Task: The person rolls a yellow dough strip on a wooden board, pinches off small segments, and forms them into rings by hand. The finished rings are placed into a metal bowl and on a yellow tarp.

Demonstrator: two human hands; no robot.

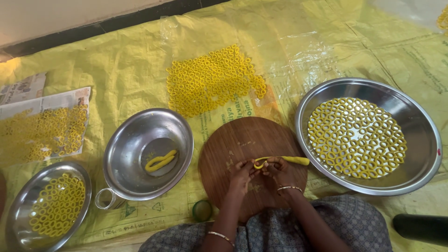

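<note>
While I've got the thin yellow dough rope point(284, 160) pinched over the round dark wooden board point(233, 144), both hands are closed on it: my left hand point(243, 173) grips the curled near end, my right hand point(279, 169) holds the rope just behind the curl, and the free tail runs off to the right across the board's edge toward the big round steel tray point(422, 140). The curl is a half-formed loop between my fingertips, not yet joined as far as I can tell. My read on doing this bit well: keep the loop the same bore as the yellow dough rings point(355, 137) already laid in one layer in that tray, overlap the ends only slightly, press the joint enough to fuse without flattening it, then nip the rope off clean at the joint. Light grip, or the soft dough will thin and stretch. Keep the tail lying on the board so it doesn't sag and stretch under its own weight. Spare stock: a folded yellow dough strand point(161, 160) sits in the steel bowl point(135, 140) to my left, well apart from my hands. More finished rings lie in a patch point(212, 80) on the yellow plastic floor sheet point(126, 70) beyond the board, on newspaper point(44, 128) at far left, and in a small steel plate point(18, 205) at lower left.
</note>
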